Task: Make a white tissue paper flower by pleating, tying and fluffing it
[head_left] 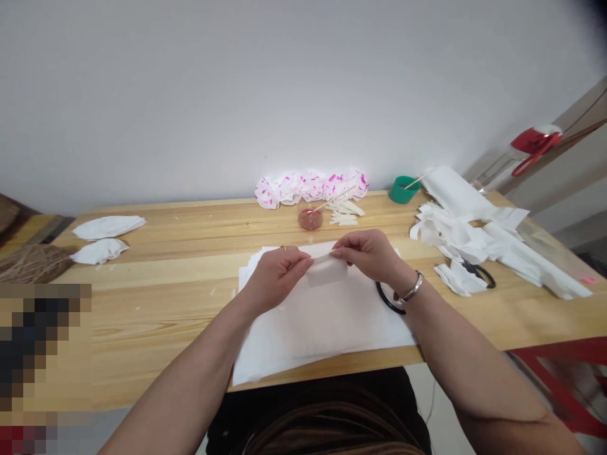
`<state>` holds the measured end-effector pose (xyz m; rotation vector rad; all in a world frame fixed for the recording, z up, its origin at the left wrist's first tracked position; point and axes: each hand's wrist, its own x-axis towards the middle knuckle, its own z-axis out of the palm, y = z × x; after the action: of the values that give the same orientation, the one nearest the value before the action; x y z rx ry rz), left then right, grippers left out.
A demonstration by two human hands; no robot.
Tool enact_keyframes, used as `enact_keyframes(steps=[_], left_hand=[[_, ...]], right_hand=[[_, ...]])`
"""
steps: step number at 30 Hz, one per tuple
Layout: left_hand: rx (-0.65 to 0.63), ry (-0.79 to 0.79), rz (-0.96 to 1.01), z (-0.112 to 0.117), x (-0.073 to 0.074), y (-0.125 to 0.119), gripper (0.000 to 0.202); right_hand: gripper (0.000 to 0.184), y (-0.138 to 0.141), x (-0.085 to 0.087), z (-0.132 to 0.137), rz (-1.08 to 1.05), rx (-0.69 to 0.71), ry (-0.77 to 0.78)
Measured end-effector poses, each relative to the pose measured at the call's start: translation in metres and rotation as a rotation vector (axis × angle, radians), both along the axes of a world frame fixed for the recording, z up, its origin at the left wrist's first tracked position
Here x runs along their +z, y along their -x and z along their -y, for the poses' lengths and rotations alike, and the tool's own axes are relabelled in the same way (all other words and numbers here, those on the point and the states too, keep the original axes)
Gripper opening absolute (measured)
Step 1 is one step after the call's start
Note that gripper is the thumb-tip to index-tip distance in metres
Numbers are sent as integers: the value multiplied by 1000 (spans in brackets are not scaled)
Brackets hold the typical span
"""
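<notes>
Both hands pinch a small sheet of white tissue paper (327, 270) along its upper edge, held just above a stack of larger white sheets (327, 335). My left hand (277, 278), wearing a ring, has thumb and fingers closed on the left end of that edge. At the right end, my right hand (367, 256) grips it the same way, a silver bangle on the wrist. Beside the right wrist, a black loop handle (389, 302), perhaps of scissors, lies partly hidden on the stack.
Pink-flecked white paper flowers (310, 188) line the wall. Before them stand a cup of reddish stuff (310, 218) with a stick, white strips (345, 213) and a green cup (404, 189). Paper scraps (450, 234) fill the right; white paper pieces (109, 227) and twine (35, 262) lie left.
</notes>
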<state>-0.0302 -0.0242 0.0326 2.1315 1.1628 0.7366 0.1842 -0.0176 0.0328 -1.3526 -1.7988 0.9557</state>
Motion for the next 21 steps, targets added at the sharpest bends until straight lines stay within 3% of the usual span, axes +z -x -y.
enact_keyframes(steps=[6, 14, 21], left_hand=[[-37, -96, -29, -3, -6, 2, 25], [2, -256, -226, -2, -12, 4, 26], [-42, -387, -170, -4, -16, 3, 22]], right_hand=[[18, -1, -2, -1, 3, 33, 26], [19, 3, -1, 2, 13, 38, -5], [19, 4, -1, 3, 42, 50, -34]])
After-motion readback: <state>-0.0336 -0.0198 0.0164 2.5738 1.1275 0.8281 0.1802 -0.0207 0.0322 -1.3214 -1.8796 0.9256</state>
